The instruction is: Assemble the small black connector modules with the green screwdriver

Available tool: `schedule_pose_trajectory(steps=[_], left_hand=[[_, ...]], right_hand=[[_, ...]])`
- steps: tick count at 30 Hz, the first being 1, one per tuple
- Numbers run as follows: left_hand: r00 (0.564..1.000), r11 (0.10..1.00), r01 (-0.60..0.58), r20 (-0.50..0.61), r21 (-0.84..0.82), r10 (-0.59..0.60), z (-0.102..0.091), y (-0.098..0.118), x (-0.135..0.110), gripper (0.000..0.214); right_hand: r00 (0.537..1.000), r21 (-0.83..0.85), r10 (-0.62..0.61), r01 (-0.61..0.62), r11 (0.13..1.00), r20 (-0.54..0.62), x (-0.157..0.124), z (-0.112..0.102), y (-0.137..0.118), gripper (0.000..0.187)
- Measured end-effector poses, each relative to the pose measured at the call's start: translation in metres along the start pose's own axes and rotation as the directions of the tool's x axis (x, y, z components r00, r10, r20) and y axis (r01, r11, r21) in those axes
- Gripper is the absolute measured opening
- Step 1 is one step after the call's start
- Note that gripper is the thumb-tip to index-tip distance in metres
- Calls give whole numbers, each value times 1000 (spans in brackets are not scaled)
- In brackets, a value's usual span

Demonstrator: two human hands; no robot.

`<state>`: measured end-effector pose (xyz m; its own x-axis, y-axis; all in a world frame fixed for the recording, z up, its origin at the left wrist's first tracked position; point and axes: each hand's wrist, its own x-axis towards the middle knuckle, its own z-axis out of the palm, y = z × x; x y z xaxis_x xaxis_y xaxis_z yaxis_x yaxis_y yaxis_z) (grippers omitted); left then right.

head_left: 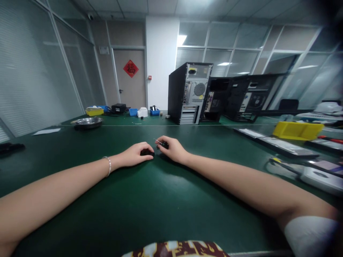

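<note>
Over the middle of the green table (pixel 150 210), my left hand (pixel 135 154) curls around a small black object (pixel 147 152), mostly covered by the fingers. What kind of object it is, I cannot tell. A bracelet circles that wrist. Just to the right, my right hand (pixel 174 149) is closed on a slim tool with a dark handle and a thin metal shaft (pixel 158 141), which looks like a small screwdriver. Its shaft points left, toward the left hand. A narrow gap separates the two hands.
Black computer cases (pixel 190 94) stand at the back. At right lie hard drives (pixel 278 144), a yellow bin (pixel 298 130) and a white device with a cable (pixel 321 178). A metal bowl (pixel 89 122), paper (pixel 47 131) and small blue bins (pixel 154 111) sit at the far left and back.
</note>
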<state>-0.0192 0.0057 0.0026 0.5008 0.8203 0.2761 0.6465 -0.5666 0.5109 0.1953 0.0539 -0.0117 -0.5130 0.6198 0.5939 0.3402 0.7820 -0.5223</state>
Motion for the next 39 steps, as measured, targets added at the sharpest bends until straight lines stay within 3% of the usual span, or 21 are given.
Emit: schedule_pose_trajectory(steps=[3, 6, 9, 15, 23, 28, 32, 37, 39], left_hand=[[995, 980, 72, -54, -187, -83, 1, -6, 3, 33], [980, 878, 117, -88, -463, -178, 3, -8, 5, 38], [963, 803, 118, -130, -585, -237, 4, -5, 5, 40], [970, 851, 121, -119, -510, -210, 6, -8, 6, 36], [989, 897, 82, -80, -433, -129, 7, -6, 6, 35], [981, 863, 85, -112, -499, -161, 6, -1, 4, 35], [989, 883, 82, -73, -461, -129, 5, -1, 4, 30], [987, 855, 70, -88, -513, -134, 7, -2, 4, 46], [983, 838, 76, -99, -541, -153, 7, -2, 4, 39]], right_hand=[[1000, 40, -3, 4, 999, -25, 0, -1, 0, 14], [999, 80, -1, 5, 997, -53, 0, -1, -1, 12], [998, 112, 6, 2, 994, -70, 0, -1, -3, 12], [995, 131, -37, 50, 990, -97, -1, -2, -9, 13], [998, 173, -52, 57, 983, -36, -2, -2, -14, 15], [998, 180, -58, 59, 982, -7, -1, -3, -15, 15], [997, 181, -72, 72, 981, -6, -1, -2, -13, 13], [993, 195, -115, 112, 974, 5, -1, -1, -11, 11], [994, 207, -111, 105, 973, 16, 0, -1, -11, 11]])
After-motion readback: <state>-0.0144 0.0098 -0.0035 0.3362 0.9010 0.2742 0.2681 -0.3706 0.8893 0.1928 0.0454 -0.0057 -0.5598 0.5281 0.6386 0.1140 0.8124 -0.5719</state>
